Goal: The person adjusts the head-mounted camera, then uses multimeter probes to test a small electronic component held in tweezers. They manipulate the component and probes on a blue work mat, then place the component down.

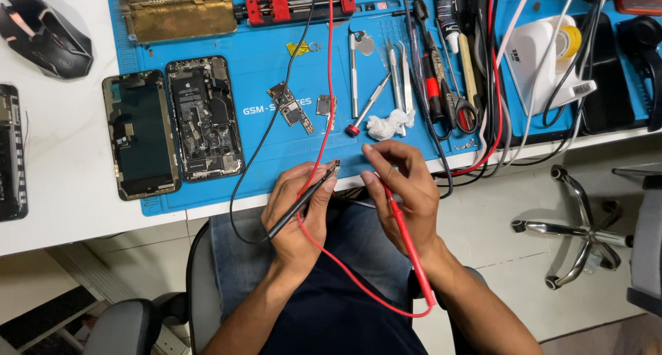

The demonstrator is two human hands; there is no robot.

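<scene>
My left hand (298, 214) grips a black test probe (303, 200) that points up and right; a black lead runs from it up across the mat. Between finger and thumb, my right hand (403, 189) holds a red test probe (407, 241), its body lying down along my wrist and its red lead (345, 272) looping over my lap. Both probe tips meet near the front edge of the blue work mat (265, 72). An opened phone body (205, 117) and its separated screen (140, 134) lie on the mat's left. A small circuit board (291, 107) rests mid-mat.
Tweezers, a red-capped screwdriver (363, 110), scissors (452, 100) and a wad of white tissue (387, 124) lie right of the board. A brass-coloured fixture (178, 10) and a red clamp (296, 0) sit at the mat's far edge. A mouse (45, 38) sits far left. A chair base (576, 224) stands right.
</scene>
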